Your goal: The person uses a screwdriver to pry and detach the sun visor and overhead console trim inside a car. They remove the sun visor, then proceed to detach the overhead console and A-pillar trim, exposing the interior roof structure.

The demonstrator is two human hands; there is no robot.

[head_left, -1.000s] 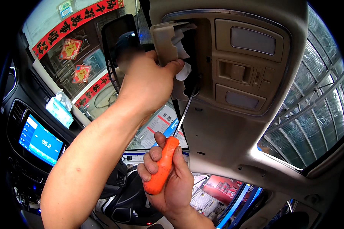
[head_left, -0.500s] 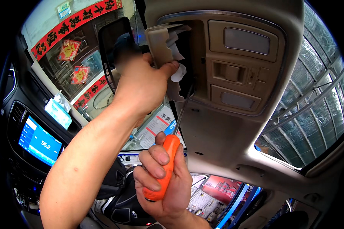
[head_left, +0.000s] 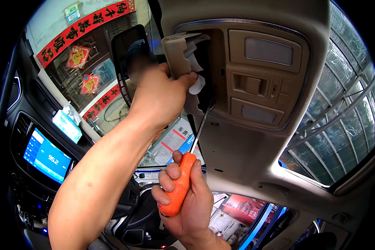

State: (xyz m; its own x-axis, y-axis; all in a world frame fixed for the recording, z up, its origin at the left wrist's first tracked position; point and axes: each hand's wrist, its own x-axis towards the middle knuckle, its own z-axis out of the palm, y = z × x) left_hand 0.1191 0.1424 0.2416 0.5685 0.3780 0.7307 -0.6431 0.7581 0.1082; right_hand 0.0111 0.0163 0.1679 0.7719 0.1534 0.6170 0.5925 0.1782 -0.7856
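My left hand (head_left: 160,91) reaches up to the overhead console, its thumb and fingers closed on a beige plastic cover (head_left: 177,56) that hangs from the console's front edge. A white, jagged-edged scrap (head_left: 197,85) shows beside the thumb. Lower down, my right hand (head_left: 191,200) is wrapped around the orange handle of a screwdriver (head_left: 180,187). Its thin metal shaft slants up to the lower corner of the dark opening behind the cover, where the tip cannot be made out. Two lamp lenses and a sliding switch sit on the beige overhead console (head_left: 254,110).
A rear-view mirror (head_left: 127,54) hangs beyond my left hand. To the left are a lit dashboard screen (head_left: 47,156) and a tissue pack (head_left: 67,125). A sunroof opening (head_left: 333,104) lies to the right. Below is a black seat (head_left: 143,218).
The view has shifted a little, so everything sits slightly lower and farther right. Both hands keep their holds, and the screwdriver stays at the same corner of the opening.
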